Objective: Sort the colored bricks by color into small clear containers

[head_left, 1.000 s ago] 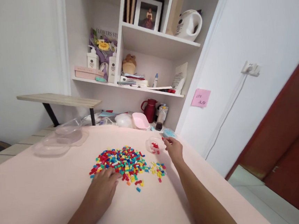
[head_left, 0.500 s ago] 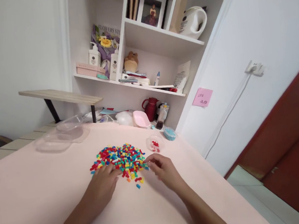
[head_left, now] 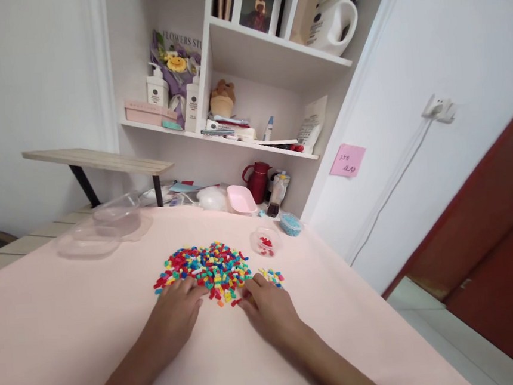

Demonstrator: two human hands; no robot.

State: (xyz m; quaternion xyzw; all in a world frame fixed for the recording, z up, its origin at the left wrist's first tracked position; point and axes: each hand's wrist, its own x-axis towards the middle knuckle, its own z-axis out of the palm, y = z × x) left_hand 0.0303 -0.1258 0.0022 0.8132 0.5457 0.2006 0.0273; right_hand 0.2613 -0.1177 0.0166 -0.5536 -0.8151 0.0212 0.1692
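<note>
Below the frame's centre, the left hand (head_left: 177, 310) curls loosely at the near edge of the bricks (head_left: 206, 266); the right hand (head_left: 270, 308), fingers bent, touches their right edge. Whether either grips any, I cannot tell. Beyond, right of centre, a tub (head_left: 255, 240) holds red pieces (head_left: 265, 242); farther right sits a blue-filled bowl (head_left: 290, 225).

Left hand (head_left: 177, 307) down at the near side of a heap of small multicoloured plastic bricks (head_left: 209, 267), right hand (head_left: 269, 308) at its near right; toward the pale pink worktop's (head_left: 71, 328) far right corner, a clear plastic tub (head_left: 255, 243) holds red pieces (head_left: 266, 243)!
</note>
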